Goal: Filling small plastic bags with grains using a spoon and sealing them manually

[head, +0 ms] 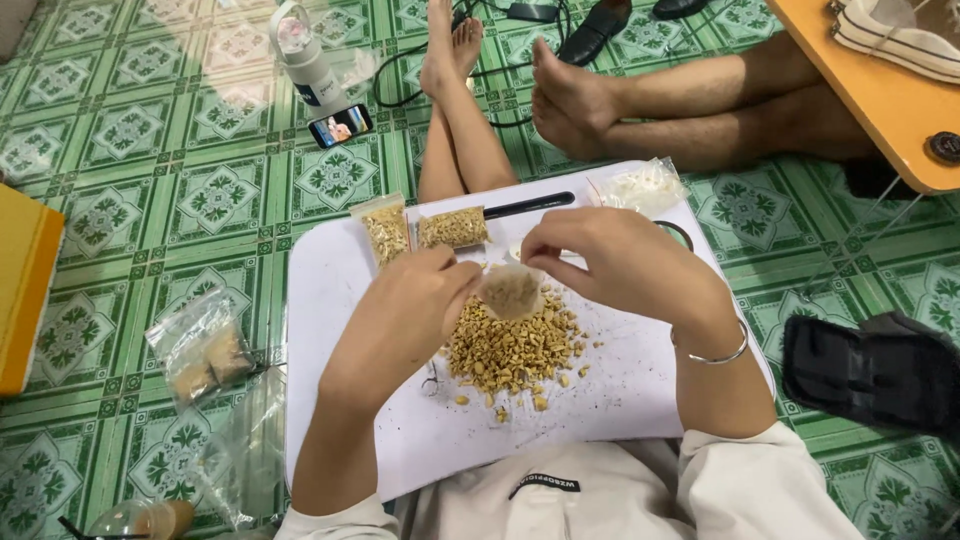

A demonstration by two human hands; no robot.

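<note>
Small clear bag (pixel 510 292): pinched between left hand (pixel 420 300) and right hand (pixel 610 262), held above golden bead pile (pixel 512 348) on white board (pixel 340 300).

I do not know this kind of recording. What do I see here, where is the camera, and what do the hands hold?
There is no machine: a person works with bare hands. The one camera sits on the person's head and looks down, so the arms enter from below. A white board rests on the lap, over a green tiled floor. On the board lies a pile of small golden pieces, with two filled small bags behind it. The left hand and the right hand together hold a small clear bag above the pile. The bare legs beyond the board belong to other people.
</note>
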